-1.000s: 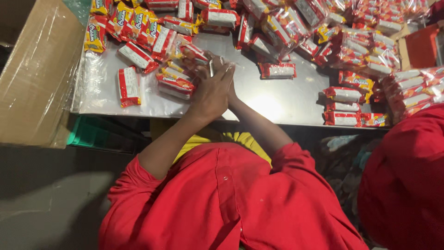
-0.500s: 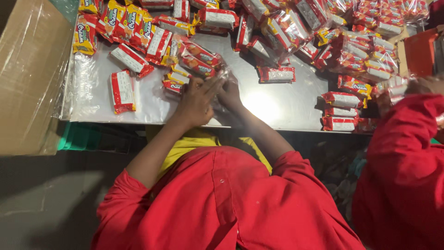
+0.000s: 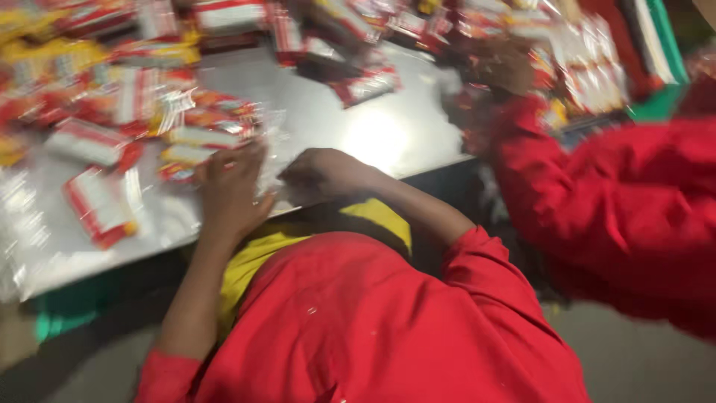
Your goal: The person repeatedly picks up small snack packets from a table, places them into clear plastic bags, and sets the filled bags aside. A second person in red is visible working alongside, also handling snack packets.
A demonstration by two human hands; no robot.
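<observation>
Where hands (image 3: 276, 183) meet: packets (image 3: 201, 134), co-worker's red sleeve (image 3: 611, 201) beside.

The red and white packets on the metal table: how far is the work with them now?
Done: nothing looks finished; no filled bag or box shows. In hand: the left hand and the right hand are at a clear plastic wrap beside a few grouped packets. The picture is blurred, so the grip is unclear. Left: many loose packets lie across the table.
</observation>
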